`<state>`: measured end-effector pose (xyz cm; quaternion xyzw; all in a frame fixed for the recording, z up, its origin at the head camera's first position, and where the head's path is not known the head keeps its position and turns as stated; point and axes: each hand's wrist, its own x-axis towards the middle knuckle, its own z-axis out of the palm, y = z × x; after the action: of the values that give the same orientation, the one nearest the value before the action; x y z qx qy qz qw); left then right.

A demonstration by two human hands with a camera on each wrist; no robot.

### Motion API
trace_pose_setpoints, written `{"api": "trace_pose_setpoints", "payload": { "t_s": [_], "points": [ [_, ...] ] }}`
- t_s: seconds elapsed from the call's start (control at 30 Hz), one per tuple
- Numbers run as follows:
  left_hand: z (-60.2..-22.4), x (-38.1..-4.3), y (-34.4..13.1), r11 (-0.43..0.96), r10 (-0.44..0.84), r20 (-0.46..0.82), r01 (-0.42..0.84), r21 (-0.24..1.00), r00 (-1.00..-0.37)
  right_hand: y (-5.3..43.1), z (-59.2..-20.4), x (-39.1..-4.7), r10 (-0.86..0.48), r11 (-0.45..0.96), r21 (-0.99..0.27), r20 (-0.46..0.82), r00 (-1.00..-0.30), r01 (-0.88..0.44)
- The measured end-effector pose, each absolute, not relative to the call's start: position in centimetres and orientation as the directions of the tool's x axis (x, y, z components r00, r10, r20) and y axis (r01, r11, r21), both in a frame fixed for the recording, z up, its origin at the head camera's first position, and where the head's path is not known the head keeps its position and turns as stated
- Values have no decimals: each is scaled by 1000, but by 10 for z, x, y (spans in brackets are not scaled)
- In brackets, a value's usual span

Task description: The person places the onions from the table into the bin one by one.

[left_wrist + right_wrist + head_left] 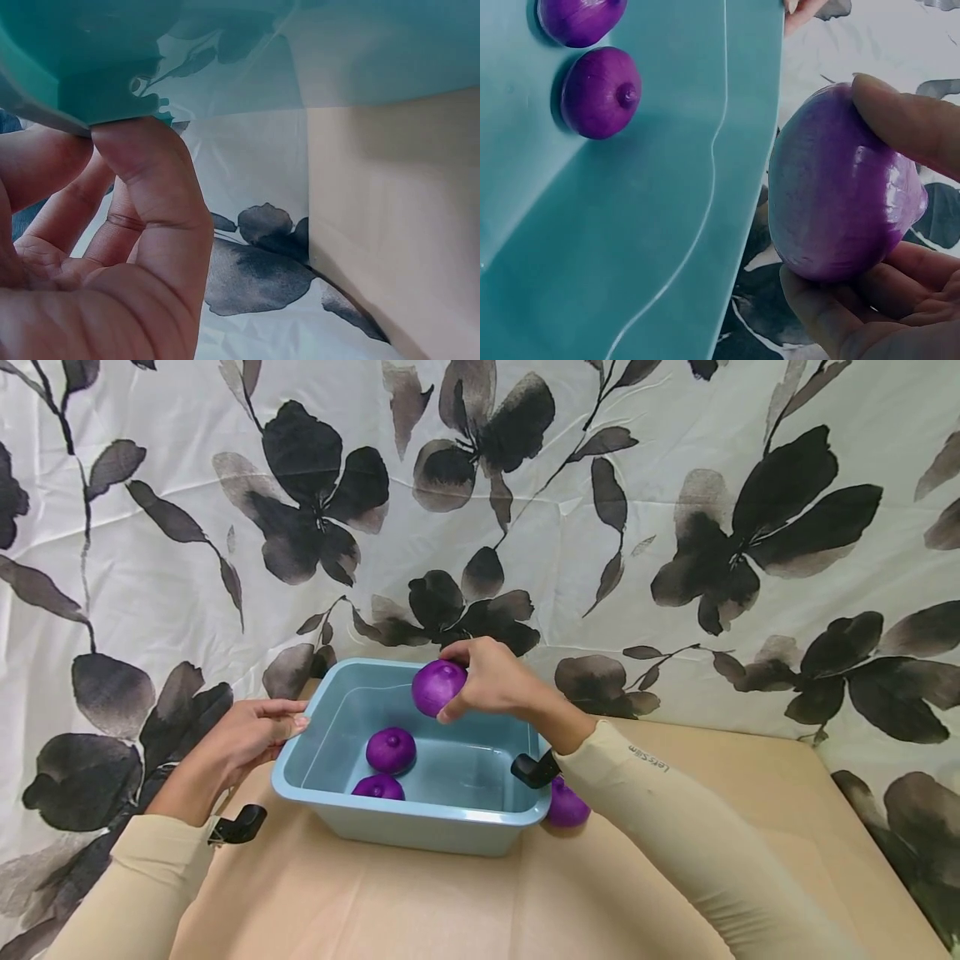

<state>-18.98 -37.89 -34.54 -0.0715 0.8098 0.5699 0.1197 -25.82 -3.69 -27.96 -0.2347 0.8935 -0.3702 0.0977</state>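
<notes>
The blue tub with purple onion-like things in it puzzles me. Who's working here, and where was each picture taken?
No machine arms here: a person works with bare hands. The wide picture comes from a head-worn camera looking forward and down; the two close-ups come from cameras at the left and right wrists.

The blue tub is on a tan surface. Two purple onion-like objects lie inside; another is beside it, partly hidden. The left hand pinches the rim, while the right hand holds a fourth object.

2 cream sleeves [127, 885]; small dark lettering [648, 758] on right sleeve [697, 835]; 2 black angled wrist pieces [240, 825].
</notes>
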Motion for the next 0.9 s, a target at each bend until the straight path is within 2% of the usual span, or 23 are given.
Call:
{"api": "trace_pose_setpoints", "payload": {
  "t_s": [0.37, 0.9],
  "points": [
    [-344, -190, -380, 323, 18, -262, -242, 915, -965, -53, -297, -272, -502, 624, -697, -12, -865, -353],
    [-345, -195, -381, 308, 19, -270, -251, 918, -963, -70, -317, -290, -525, 662, -675, -108, -845, -325]
  ]
}}
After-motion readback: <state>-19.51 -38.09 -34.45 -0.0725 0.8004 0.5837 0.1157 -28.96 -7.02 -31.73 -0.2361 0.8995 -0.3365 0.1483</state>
